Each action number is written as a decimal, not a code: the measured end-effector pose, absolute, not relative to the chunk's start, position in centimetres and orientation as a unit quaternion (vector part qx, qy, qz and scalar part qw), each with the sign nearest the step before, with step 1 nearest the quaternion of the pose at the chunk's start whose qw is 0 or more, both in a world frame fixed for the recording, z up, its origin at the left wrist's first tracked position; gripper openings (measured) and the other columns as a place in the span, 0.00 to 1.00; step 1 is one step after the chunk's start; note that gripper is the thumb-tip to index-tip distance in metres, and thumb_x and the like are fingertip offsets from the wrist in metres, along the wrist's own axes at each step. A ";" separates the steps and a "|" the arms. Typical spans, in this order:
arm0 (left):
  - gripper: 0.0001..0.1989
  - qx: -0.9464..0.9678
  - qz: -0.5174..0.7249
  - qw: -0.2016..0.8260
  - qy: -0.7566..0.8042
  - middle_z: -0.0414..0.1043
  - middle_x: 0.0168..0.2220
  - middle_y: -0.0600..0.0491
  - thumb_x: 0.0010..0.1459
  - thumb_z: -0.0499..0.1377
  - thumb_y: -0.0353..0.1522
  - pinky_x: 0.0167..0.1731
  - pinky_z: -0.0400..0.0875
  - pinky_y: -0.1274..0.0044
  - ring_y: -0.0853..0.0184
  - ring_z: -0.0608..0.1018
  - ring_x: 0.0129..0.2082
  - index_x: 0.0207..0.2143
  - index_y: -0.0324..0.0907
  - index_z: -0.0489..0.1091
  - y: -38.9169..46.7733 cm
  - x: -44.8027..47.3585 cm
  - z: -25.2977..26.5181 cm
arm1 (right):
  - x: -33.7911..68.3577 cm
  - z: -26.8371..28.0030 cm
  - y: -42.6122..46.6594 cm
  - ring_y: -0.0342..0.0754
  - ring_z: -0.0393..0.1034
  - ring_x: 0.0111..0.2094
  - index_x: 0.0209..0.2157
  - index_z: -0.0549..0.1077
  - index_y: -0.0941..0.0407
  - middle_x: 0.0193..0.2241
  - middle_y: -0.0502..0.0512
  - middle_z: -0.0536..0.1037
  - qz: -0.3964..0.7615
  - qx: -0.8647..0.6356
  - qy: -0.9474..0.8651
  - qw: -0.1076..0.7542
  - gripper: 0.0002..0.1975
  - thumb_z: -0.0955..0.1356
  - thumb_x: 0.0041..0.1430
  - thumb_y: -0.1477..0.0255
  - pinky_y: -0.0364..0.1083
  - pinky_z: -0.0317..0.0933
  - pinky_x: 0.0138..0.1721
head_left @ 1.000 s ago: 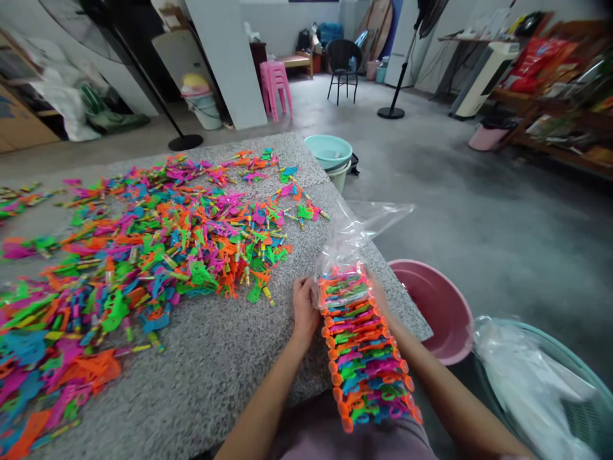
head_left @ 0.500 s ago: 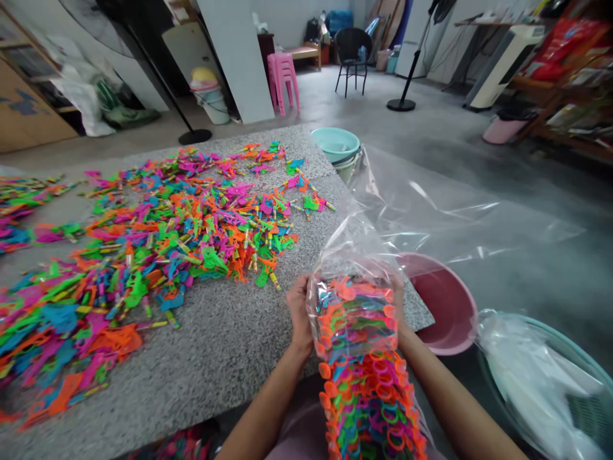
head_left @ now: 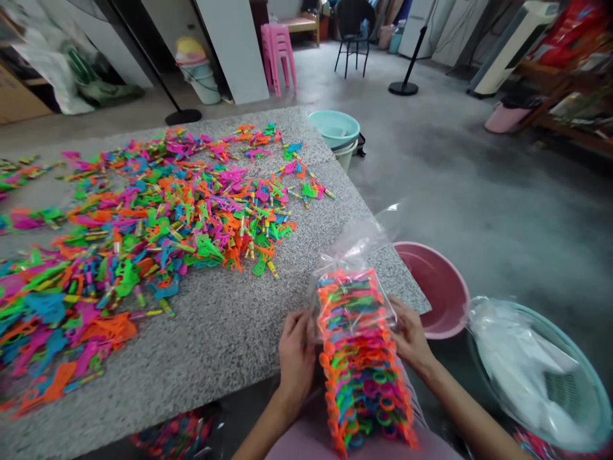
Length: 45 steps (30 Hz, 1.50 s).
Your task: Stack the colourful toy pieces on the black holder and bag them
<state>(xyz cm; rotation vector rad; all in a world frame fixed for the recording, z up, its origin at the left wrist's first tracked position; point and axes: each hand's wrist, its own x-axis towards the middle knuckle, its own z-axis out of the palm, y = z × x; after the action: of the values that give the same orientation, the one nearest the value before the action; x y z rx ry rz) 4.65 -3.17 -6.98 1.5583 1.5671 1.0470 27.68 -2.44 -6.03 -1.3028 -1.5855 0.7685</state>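
Speckled granite tabletop (head_left: 215,345) fills the left half of the frame, concrete workshop floor behind. Bottom centre: a long stack of neon plastic toy pieces (head_left: 364,370), partly sleeved in a clear plastic bag (head_left: 352,255), rests at the table's near edge w/ its lower end over the person's lap. Left hand (head_left: 295,358) presses the stack's left side, fingers curled and closed against it; right hand (head_left: 407,332) grips the opposite side the same way, so both hands clamp stack and bag between them. The bag's loose mouth stands up toward frame centre, covering only the upper part of the stack.

Risk, as judged: the uncovered lower rows hang off the edge w/o support; a slack squeeze could let the stack buckle and scatter pieces to the floor, and thin film may tear on hard plastic corners.

Outward: a pink basin (head_left: 435,291) sits just right of the table corner; a teal basket (head_left: 589,396) lined w/ white plastic at lower right; loose heap of coloured toys (head_left: 143,236) across upper left; teal buckets (head_left: 335,131) beyond the far edge; pink stools (head_left: 278,54) and a black chair (head_left: 352,29) at top.
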 end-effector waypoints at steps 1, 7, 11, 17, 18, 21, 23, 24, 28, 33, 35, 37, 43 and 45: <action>0.13 0.606 0.413 0.301 0.609 0.77 0.36 0.49 0.64 0.51 0.37 0.35 0.74 0.71 0.63 0.79 0.35 0.43 0.43 0.72 -3.5 4.4 -7.1 | 27.7 -6.0 -2.7 0.46 0.71 0.25 0.30 0.73 0.54 0.26 0.53 0.76 0.297 -0.541 -0.635 0.465 0.06 0.66 0.60 0.69 0.43 0.65 0.25; 0.10 0.678 0.435 0.192 0.561 0.77 0.28 0.54 0.64 0.52 0.31 0.28 0.73 0.78 0.68 0.79 0.25 0.37 0.45 0.73 -3.8 3.4 -6.8 | 28.2 -5.8 -3.2 0.47 0.76 0.25 0.42 0.74 0.51 0.27 0.52 0.80 0.121 -0.519 -0.718 0.448 0.10 0.64 0.62 0.76 0.43 0.69 0.26; 0.11 0.727 0.417 0.161 0.521 0.80 0.31 0.52 0.63 0.52 0.26 0.32 0.75 0.78 0.68 0.81 0.28 0.41 0.44 0.74 -4.1 2.9 -5.8 | 29.3 -5.0 -3.7 0.49 0.78 0.27 0.44 0.75 0.51 0.30 0.54 0.82 0.012 -0.455 -0.782 0.426 0.13 0.66 0.59 0.78 0.44 0.72 0.30; 0.10 0.793 0.426 0.127 0.416 0.81 0.32 0.52 0.57 0.58 0.24 0.33 0.77 0.79 0.67 0.83 0.30 0.39 0.45 0.75 -6.0 1.5 -5.6 | 32.5 -3.8 -7.9 0.49 0.78 0.31 0.44 0.75 0.53 0.29 0.56 0.82 0.005 -0.353 -0.872 0.338 0.11 0.64 0.62 0.76 0.44 0.73 0.33; 0.09 0.802 0.426 0.131 0.399 0.81 0.31 0.52 0.57 0.58 0.25 0.31 0.78 0.79 0.67 0.82 0.29 0.38 0.46 0.75 -6.5 1.4 -5.6 | 32.7 -3.8 -8.9 0.48 0.78 0.31 0.44 0.75 0.52 0.29 0.55 0.82 0.022 -0.349 -0.880 0.321 0.11 0.64 0.62 0.76 0.44 0.73 0.33; 0.07 0.811 0.420 0.138 0.383 0.80 0.28 0.54 0.57 0.57 0.28 0.26 0.78 0.77 0.66 0.82 0.26 0.33 0.48 0.74 -8.0 1.5 -5.6 | 32.1 -4.1 -10.9 0.47 0.77 0.28 0.42 0.74 0.52 0.27 0.54 0.80 0.061 -0.347 -0.876 0.330 0.11 0.63 0.62 0.76 0.43 0.71 0.31; 0.07 0.798 0.415 0.129 0.418 0.79 0.26 0.54 0.58 0.55 0.30 0.25 0.76 0.77 0.66 0.80 0.24 0.32 0.48 0.72 -8.7 2.1 -5.1 | 30.9 -4.0 -10.9 0.45 0.72 0.22 0.38 0.73 0.53 0.22 0.51 0.77 0.069 -0.353 -0.854 0.377 0.09 0.63 0.61 0.78 0.43 0.67 0.25; 0.07 0.785 0.412 0.119 0.447 0.78 0.26 0.54 0.60 0.54 0.30 0.24 0.75 0.77 0.67 0.79 0.23 0.32 0.47 0.72 -8.8 2.4 -4.7 | 30.2 -3.7 -10.5 0.44 0.68 0.19 0.35 0.72 0.53 0.19 0.49 0.74 0.072 -0.360 -0.839 0.402 0.08 0.63 0.60 0.78 0.42 0.63 0.22; 0.09 0.728 0.399 0.072 0.552 0.69 0.20 0.59 0.64 0.51 0.31 0.21 0.65 0.82 0.74 0.71 0.17 0.30 0.44 0.67 -7.1 2.6 -0.4 | 27.7 0.1 -6.7 0.39 0.60 0.16 0.27 0.68 0.54 0.17 0.46 0.69 0.117 -0.420 -0.782 0.445 0.08 0.63 0.61 0.75 0.40 0.54 0.19; 0.09 0.723 0.381 0.038 0.575 0.64 0.17 0.61 0.62 0.55 0.34 0.20 0.59 0.83 0.75 0.68 0.16 0.28 0.43 0.67 -5.8 0.2 8.4 | 25.6 8.4 -1.8 0.36 0.54 0.17 0.22 0.68 0.56 0.15 0.44 0.62 0.228 -0.396 -0.768 0.448 0.11 0.64 0.59 0.75 0.38 0.50 0.20; 0.09 0.725 0.383 0.062 0.569 0.68 0.19 0.60 0.63 0.53 0.33 0.23 0.63 0.83 0.75 0.72 0.18 0.29 0.42 0.67 -6.7 -1.2 11.2 | 24.2 11.0 -0.7 0.34 0.50 0.16 0.20 0.66 0.57 0.14 0.43 0.59 0.279 -0.353 -0.783 0.429 0.13 0.63 0.58 0.77 0.37 0.46 0.19; 0.08 0.706 0.395 0.077 0.582 0.69 0.18 0.60 0.62 0.54 0.32 0.23 0.65 0.84 0.75 0.74 0.17 0.29 0.40 0.67 -8.0 -2.5 13.1 | 22.4 12.9 0.0 0.32 0.48 0.15 0.18 0.66 0.58 0.13 0.42 0.58 0.310 -0.319 -0.794 0.414 0.15 0.63 0.59 0.77 0.36 0.44 0.19; 0.23 0.619 0.352 -0.070 0.698 0.61 0.21 0.63 0.62 0.36 0.31 0.31 0.63 0.80 0.75 0.80 0.26 0.32 0.30 0.69 -12.7 -5.2 17.0 | 16.6 15.4 0.3 0.29 0.51 0.17 0.21 0.68 0.61 0.14 0.41 0.61 0.318 -0.274 -0.813 0.404 0.14 0.63 0.60 0.72 0.42 0.40 0.23; 0.15 0.612 0.354 -0.086 0.702 0.62 0.22 0.63 0.62 0.45 0.34 0.28 0.65 0.82 0.74 0.80 0.24 0.34 0.34 0.68 -14.6 -5.8 18.1 | 14.4 15.6 -0.1 0.32 0.58 0.19 0.25 0.71 0.60 0.17 0.41 0.63 0.301 -0.231 -0.826 0.418 0.13 0.61 0.60 0.70 0.45 0.42 0.24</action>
<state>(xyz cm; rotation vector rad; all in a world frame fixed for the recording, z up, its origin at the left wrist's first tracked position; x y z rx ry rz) -5.79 -14.63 18.05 2.0377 2.3343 1.1768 14.39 -0.05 15.61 -0.5786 -2.0719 0.7558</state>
